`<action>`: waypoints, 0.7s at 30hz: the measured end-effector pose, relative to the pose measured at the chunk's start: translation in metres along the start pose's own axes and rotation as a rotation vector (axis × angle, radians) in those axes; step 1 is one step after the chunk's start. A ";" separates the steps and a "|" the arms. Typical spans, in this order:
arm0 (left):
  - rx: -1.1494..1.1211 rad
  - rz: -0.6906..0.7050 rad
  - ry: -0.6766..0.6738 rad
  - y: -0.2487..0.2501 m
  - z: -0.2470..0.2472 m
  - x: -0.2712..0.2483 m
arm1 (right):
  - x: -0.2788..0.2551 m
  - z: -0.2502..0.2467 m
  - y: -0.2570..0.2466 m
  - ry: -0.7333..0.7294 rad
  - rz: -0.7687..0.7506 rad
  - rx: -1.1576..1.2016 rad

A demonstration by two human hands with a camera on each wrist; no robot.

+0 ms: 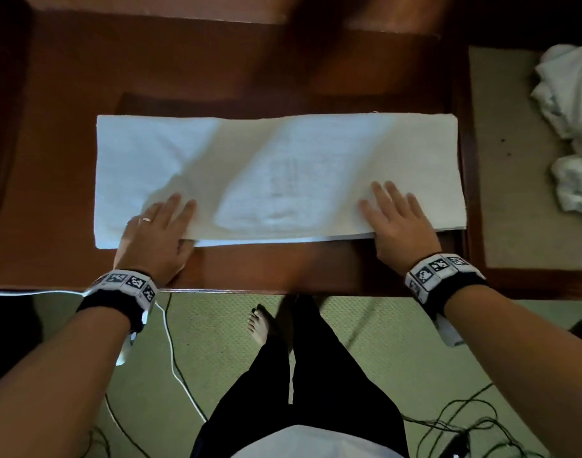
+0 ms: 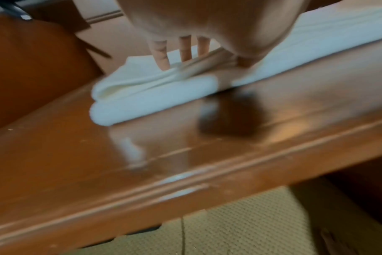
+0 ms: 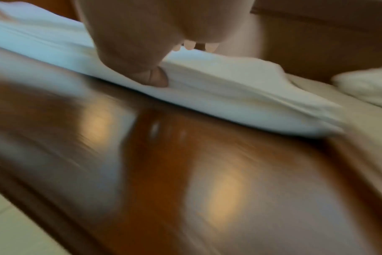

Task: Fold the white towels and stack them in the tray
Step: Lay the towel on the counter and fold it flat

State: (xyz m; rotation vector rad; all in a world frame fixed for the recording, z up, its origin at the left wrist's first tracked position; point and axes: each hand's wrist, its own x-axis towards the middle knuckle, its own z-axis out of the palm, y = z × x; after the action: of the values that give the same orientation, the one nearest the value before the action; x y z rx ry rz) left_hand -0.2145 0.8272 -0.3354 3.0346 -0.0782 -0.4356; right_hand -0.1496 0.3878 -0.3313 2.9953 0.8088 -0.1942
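One white towel (image 1: 283, 166), folded into a long strip, is laid flat across the wooden table (image 1: 68, 94). Its near edge is pinched at two places: toward the left end by the left hand (image 1: 157, 236), toward the right end by the right hand (image 1: 398, 223). Fingers are spread on top and each thumb is tucked at the edge. One crumpled white heap (image 1: 570, 127) is seen well apart at the right, its towels uncountable.

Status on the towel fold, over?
Left hand and right hand pinch near edge of the towel, fingers flat on top. Long folded strip on the table. Unfolded pile off right, nothing blocking.
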 end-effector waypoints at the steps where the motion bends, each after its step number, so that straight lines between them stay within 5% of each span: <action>1: -0.010 -0.018 0.013 -0.012 -0.002 0.001 | 0.011 -0.001 -0.016 0.023 -0.085 0.006; 6: 0.084 -0.041 -0.001 -0.079 -0.006 -0.014 | 0.038 -0.001 -0.058 0.050 -0.341 0.058; 10: 0.002 -0.087 0.013 -0.069 -0.019 -0.031 | 0.025 -0.004 -0.058 -0.024 -0.399 0.026; 14: -0.210 -0.223 0.135 -0.011 -0.045 0.001 | 0.050 -0.014 -0.080 0.077 -0.249 0.130; 18: -0.119 -0.009 -0.021 0.036 -0.028 0.036 | 0.066 -0.003 -0.105 -0.089 -0.016 0.104; 21: -0.058 0.001 -0.062 0.020 0.005 0.031 | 0.054 0.011 -0.106 -0.157 0.079 0.071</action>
State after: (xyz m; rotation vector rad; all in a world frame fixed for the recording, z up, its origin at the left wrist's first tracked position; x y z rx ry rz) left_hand -0.1876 0.8050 -0.3475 2.9643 -0.0692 -0.5224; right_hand -0.1578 0.5061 -0.3486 3.0219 0.6809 -0.4576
